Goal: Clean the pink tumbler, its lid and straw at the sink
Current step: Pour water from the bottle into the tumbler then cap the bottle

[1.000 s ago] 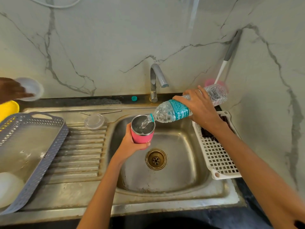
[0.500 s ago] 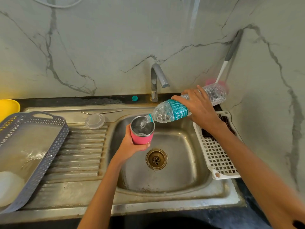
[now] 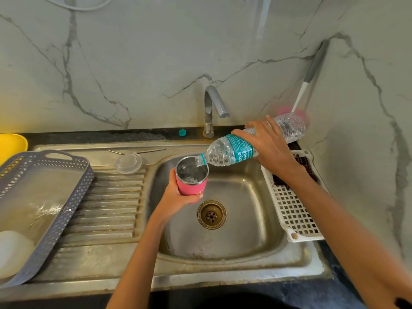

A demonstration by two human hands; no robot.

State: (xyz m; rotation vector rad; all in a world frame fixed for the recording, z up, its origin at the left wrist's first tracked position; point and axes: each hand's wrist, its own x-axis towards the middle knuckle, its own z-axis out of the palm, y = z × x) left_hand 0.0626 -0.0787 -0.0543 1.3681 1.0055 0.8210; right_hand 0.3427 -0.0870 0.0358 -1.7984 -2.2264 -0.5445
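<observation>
Overhead, right hand [image 3: 270, 148] around tilted bottle [image 3: 231, 151]

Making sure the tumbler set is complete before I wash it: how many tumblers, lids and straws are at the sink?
pink tumbler: 1
clear lid: 1
metal straw: 1
Total: 3

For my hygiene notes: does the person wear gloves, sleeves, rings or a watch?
No gloves: the left hand and the right hand are bare. Both forearms are bare too, with no sleeve, watch or bracelet in view. No ring shows on the visible fingers. A dark patch at the right arm's lower edge cannot be identified.
</observation>
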